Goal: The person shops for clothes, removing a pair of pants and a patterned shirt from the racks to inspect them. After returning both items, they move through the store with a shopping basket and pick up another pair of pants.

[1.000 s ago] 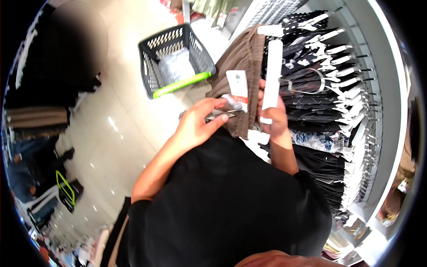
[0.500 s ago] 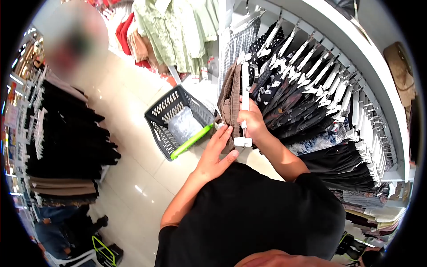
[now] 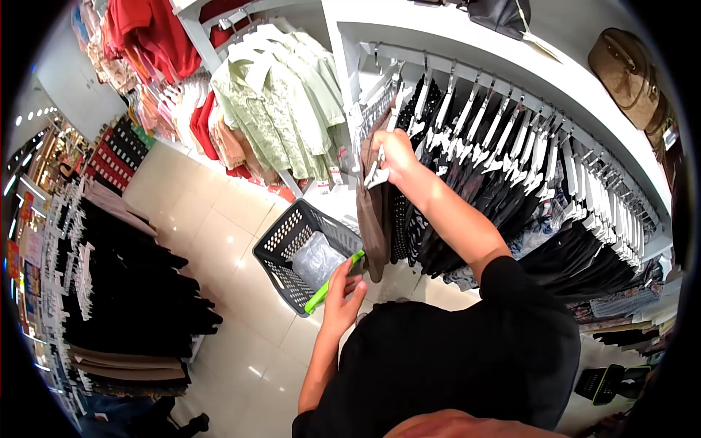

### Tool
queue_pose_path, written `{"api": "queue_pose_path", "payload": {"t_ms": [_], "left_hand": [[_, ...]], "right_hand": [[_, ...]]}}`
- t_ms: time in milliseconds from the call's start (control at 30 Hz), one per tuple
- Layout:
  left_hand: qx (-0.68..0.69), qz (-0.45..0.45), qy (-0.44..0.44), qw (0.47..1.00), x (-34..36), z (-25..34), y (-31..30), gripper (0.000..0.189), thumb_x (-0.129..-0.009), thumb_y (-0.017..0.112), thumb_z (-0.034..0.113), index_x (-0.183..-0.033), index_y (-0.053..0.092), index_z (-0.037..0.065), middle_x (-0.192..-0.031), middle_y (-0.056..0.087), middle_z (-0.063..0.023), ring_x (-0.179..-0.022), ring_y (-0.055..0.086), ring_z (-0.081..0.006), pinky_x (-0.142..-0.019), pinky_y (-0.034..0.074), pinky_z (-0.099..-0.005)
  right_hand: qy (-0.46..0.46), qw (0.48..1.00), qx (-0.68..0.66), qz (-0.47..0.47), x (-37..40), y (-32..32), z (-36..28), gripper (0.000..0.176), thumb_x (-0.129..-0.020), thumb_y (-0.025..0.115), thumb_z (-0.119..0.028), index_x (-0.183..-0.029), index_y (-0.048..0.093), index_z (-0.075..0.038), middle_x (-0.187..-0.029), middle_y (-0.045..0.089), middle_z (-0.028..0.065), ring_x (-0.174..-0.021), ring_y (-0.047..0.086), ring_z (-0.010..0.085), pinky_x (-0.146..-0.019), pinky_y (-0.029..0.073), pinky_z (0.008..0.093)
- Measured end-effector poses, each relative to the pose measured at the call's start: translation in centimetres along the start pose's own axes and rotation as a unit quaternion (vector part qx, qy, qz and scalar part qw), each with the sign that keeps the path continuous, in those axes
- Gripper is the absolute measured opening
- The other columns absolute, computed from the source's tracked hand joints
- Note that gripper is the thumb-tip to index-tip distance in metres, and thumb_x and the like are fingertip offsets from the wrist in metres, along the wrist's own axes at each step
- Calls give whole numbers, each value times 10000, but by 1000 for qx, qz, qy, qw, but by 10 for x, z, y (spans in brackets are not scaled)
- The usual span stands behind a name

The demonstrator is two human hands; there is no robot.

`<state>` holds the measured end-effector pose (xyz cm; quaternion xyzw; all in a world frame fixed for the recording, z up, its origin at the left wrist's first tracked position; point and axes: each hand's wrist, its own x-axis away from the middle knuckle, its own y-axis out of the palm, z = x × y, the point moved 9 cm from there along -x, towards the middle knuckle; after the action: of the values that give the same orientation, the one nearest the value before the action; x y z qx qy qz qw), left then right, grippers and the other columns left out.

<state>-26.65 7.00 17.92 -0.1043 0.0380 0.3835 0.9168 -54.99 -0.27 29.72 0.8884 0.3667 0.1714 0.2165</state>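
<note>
My right hand (image 3: 396,155) is closed round a white hanger (image 3: 377,174), up at the left end of the rack. From that hanger brown trousers (image 3: 374,233) hang down beside dark patterned garments (image 3: 438,212). Lower down, my left hand (image 3: 342,301) is by the green handle (image 3: 315,298) of a dark grey basket (image 3: 281,235), its thumb apart from the other fingers and nothing seen in it. Inside the basket lies something pale blue in clear wrapping (image 3: 318,260).
Light green shirts (image 3: 281,95) hang behind the basket. At the left stands a rack of black garments (image 3: 124,277). Bags (image 3: 626,73) sit on the white shelf (image 3: 438,25) above the right rack. Another basket (image 3: 600,385) is at the lower right.
The brown trousers and hanger have moved up to the rack with my right hand, and now hang at length. My left hand has come off the trousers and moved down beside the basket handle.
</note>
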Motion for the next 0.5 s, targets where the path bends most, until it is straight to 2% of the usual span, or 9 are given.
{"api": "queue_pose_path", "payload": {"t_ms": [67, 100, 167, 200, 267, 367, 433, 500], "left_hand": [[55, 37, -67, 996, 15, -30, -13, 583, -929, 634, 70, -1450, 373, 30, -1385, 442, -106, -1083, 600, -187, -911, 487, -297], [53, 34, -62, 996, 24, -37, -17, 583, -929, 634, 70, -1450, 373, 30, -1385, 442, -106, -1083, 600, -187, -911, 487, -297], [68, 80, -127, 986, 46, -60, -32, 592, -920, 644, 70, -1447, 377, 36, -1331, 499, -89, -1042, 613, -174, -893, 483, -289], [66, 77, -125, 987, 55, -63, -36, 592, -920, 644, 70, -1447, 377, 36, -1331, 499, -89, -1042, 613, -174, -893, 483, -289], [79, 134, -155, 976, 73, -71, -52, 591, -915, 647, 71, -1443, 385, 41, -1296, 527, -85, -1003, 624, -160, -861, 483, -287], [63, 163, -182, 968, 84, -65, -67, 575, -914, 646, 80, -1431, 396, 36, -1287, 529, -85, -1022, 613, -158, -866, 482, -295], [61, 178, -178, 966, 87, -71, -72, 547, -920, 639, 75, -1415, 409, 29, -1265, 538, -86, -1043, 602, -158, -892, 481, -294], [58, 202, -132, 969, 81, -64, -77, 548, -913, 642, 66, -1415, 423, 45, -1229, 579, -84, -898, 598, -107, -762, 484, -240]], "right_hand": [[-15, 1000, -19, -10, -30, 5, -6, 15, -643, 506, 30, -644, 493, 21, -573, 474, 120, -456, 507, 255, -407, 412, 401], [-22, 999, -31, -19, -55, 4, -2, 24, -636, 513, 33, -645, 493, 24, -580, 475, 122, -465, 508, 254, -417, 416, 404], [-46, 998, -34, 5, -89, 3, -4, 29, -679, 507, 24, -690, 482, 14, -639, 483, 125, -477, 527, 278, -403, 451, 401], [-61, 996, -59, 29, -85, 8, -15, 14, -684, 501, 24, -688, 487, 26, -645, 491, 137, -489, 520, 292, -435, 462, 421], [-73, 994, -62, 53, -107, 6, -19, 39, -659, 511, 18, -693, 513, 38, -640, 505, 139, -519, 522, 272, -435, 435, 403], [-93, 987, -81, 105, -120, 6, -25, 55, -641, 523, 21, -695, 521, 27, -639, 513, 124, -530, 517, 256, -447, 406, 390], [-86, 985, -95, 116, -142, 0, -18, 54, -651, 523, 29, -702, 510, 17, -650, 515, 117, -536, 517, 250, -444, 403, 385], [-90, 982, -84, 140, -147, -5, -19, 44, -658, 525, 36, -699, 511, 27, -650, 519, 127, -515, 519, 250, -439, 412, 376]]}}
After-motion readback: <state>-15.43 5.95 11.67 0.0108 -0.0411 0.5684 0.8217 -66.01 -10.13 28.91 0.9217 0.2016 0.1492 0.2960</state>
